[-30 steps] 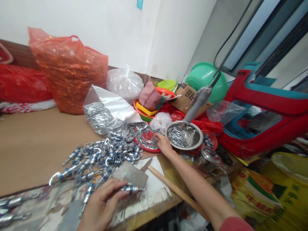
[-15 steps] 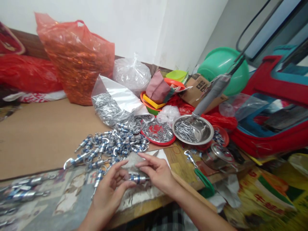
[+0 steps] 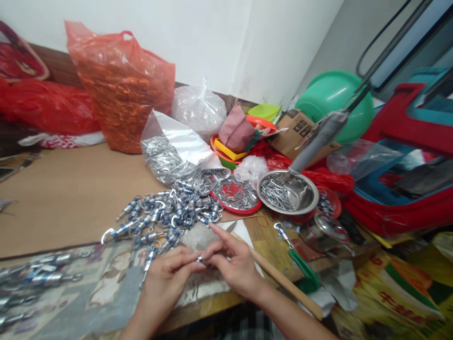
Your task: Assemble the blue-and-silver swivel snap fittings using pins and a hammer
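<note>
My left hand (image 3: 171, 274) and my right hand (image 3: 239, 267) meet over the front edge of the work table. Both are closed, thumbs and fingers pinching a small silver hook bolt (image 3: 200, 259) between them. Only a bit of its metal shows; the fingers cover the rest. Just beyond my hands is a grey block (image 3: 200, 237) on white paper. A heap of silver hook bolts (image 3: 170, 212) with blue rings spreads behind and to the left of my left hand. More blue-ringed bolts (image 3: 46, 276) lie in rows at the left front.
A wooden handle (image 3: 290, 285) slants past my right forearm. Behind stand a steel bowl (image 3: 313, 191) of metal pins, a red plate (image 3: 244, 211) of small parts, and a clear bag (image 3: 163, 156) of parts. Right are a glass jar (image 3: 329, 229) and green-handled tool (image 3: 304, 271).
My left fingers have moved right and closed in beside my right fingers. The bolt, plainly seen before, is now mostly covered. The view has shifted slightly.
</note>
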`<state>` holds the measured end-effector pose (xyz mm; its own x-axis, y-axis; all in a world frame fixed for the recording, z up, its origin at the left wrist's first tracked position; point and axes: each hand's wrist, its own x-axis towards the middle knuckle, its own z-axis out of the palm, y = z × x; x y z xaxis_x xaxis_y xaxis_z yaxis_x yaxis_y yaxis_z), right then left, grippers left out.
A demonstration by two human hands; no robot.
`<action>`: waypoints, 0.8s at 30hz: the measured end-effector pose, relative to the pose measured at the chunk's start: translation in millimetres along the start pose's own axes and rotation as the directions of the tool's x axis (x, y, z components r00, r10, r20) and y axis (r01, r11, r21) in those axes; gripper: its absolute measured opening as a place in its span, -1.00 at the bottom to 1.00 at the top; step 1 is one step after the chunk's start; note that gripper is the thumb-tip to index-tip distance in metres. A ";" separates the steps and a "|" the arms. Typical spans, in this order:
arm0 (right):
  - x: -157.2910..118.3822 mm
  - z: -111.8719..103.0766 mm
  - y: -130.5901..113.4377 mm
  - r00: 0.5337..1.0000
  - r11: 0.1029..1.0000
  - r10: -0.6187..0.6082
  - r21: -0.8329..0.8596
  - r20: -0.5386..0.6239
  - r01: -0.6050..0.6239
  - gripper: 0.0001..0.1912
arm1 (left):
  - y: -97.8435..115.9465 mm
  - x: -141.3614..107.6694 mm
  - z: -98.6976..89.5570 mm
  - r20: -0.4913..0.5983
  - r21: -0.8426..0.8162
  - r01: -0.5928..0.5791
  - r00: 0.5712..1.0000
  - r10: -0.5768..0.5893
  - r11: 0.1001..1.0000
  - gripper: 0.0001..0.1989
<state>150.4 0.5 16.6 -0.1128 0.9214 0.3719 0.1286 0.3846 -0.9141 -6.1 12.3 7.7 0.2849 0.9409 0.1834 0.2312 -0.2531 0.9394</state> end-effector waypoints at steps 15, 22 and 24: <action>-16.6 -22.0 -11.0 0.777 0.572 -0.529 -0.533 0.342 0.624 -0.71 | 21.0 1.1 -5.5 -0.029 0.109 0.016 1.000 -0.013 0.994 -0.86; -22.5 -14.3 -9.0 0.908 0.785 -0.395 -0.460 0.143 0.414 -0.73 | 17.6 -5.0 -4.2 -0.031 -0.083 0.199 0.979 -0.202 0.976 -0.85; -26.2 -10.3 -10.7 0.959 0.870 -0.277 -0.407 0.062 0.278 -0.79 | 13.8 -8.2 0.4 0.000 -0.240 0.314 0.946 -0.324 0.919 -0.70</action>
<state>162.1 -27.1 18.4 -0.2047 0.7734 0.6000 0.4818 0.6132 -0.6260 -4.9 1.0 19.0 0.1942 0.9722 -0.1306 0.0790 0.1172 0.9900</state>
